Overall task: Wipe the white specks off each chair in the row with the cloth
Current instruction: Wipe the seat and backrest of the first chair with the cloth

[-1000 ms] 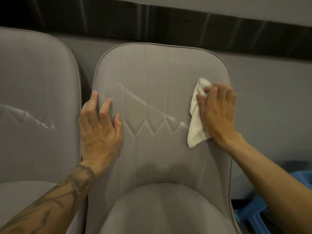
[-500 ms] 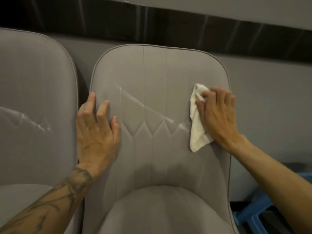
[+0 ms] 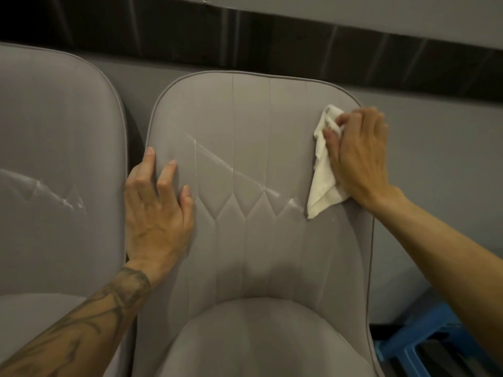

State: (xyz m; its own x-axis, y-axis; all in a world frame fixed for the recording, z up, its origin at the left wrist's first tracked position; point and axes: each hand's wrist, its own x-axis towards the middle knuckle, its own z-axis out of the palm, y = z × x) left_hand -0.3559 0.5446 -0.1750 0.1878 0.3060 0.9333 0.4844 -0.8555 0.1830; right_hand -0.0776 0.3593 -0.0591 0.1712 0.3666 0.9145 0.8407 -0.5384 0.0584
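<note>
Looked down on a padded grey chair (image 3: pixel 258 254) filling the middle of the view. Pressed a white cloth (image 3: pixel 322 186) against its backrest at about two o'clock, just inside the right-hand piping, with the right hand (image 3: pixel 359 159). Pinched the cloth's bunched top under curled fingers, bore down on the rest with the palm, and let the loose lower corner trail toward four o'clock.

Laid the left hand (image 3: pixel 158 213) flat on the backrest's left edge at nine o'clock, fingers spread and straight, holding nothing, seemingly to steady the chair.

Left a white streak (image 3: pixel 234 170) unwiped, slanting from ten o'clock down across the stitching to just beside the cloth's lower corner. Showed a second chair (image 3: pixel 54 131) close alongside at nine o'clock, with white marks (image 3: pixel 54 197) of its own across the backrest. Caught part of a blue stool (image 3: pixel 424 341) low at five o'clock, behind the chair.

Judged the cloth light, soft and limp, apt to fold or creep under the palm. Best taken as a gathered wad, with a flat patch kept beneath the fingers. Judged the upholstery yielding, with stitched seams likely to trap specks, so needing firm strokes along them toward nine o'clock.
</note>
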